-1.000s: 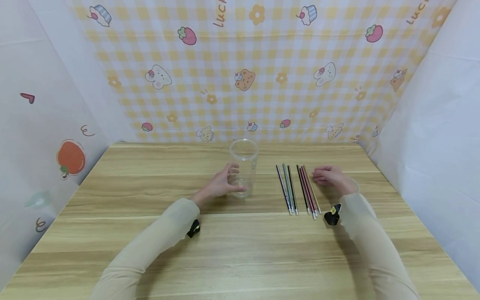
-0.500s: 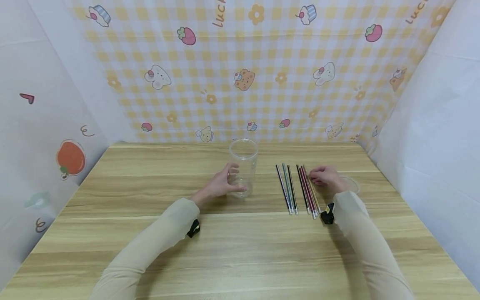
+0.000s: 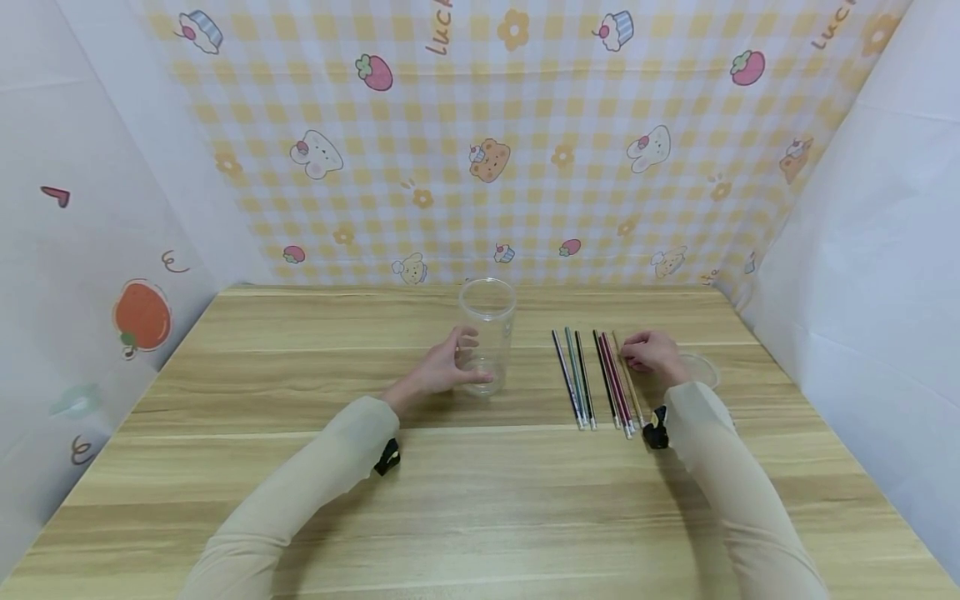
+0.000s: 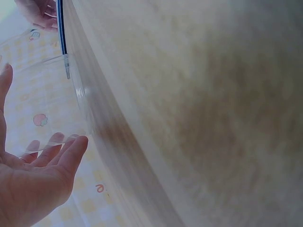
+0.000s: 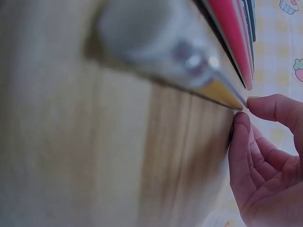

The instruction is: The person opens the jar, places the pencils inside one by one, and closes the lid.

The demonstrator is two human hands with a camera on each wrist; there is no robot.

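My left hand [image 3: 442, 367] grips the lower part of a tall clear plastic cup [image 3: 497, 337] from its left side. The cup stands upright on the table, and its wall shows between thumb and fingers in the left wrist view. Over on the right, my right hand [image 3: 651, 354] pinches a yellow pencil [image 3: 633, 392] between thumb and fingertips. Its eraser end looms blurred and close in the right wrist view, where the fingertips [image 5: 242, 119] meet its shaft. Just left of it lie red pencils [image 3: 613, 379] and a dark green pencil [image 3: 604, 375].
Farther left is another group of pencils [image 3: 574, 379], in blue, teal and black. A clear round lid [image 3: 703, 372] lies partly behind my right wrist. The wooden table [image 3: 465, 500] ends at a checked cloth backdrop [image 3: 450, 192], with white sheets at both sides.
My right hand has moved left from beside the pencils to the yellow one and taken hold of it. That pencil's far end has shifted slightly right, away from the red ones. Left hand and cup stay put.
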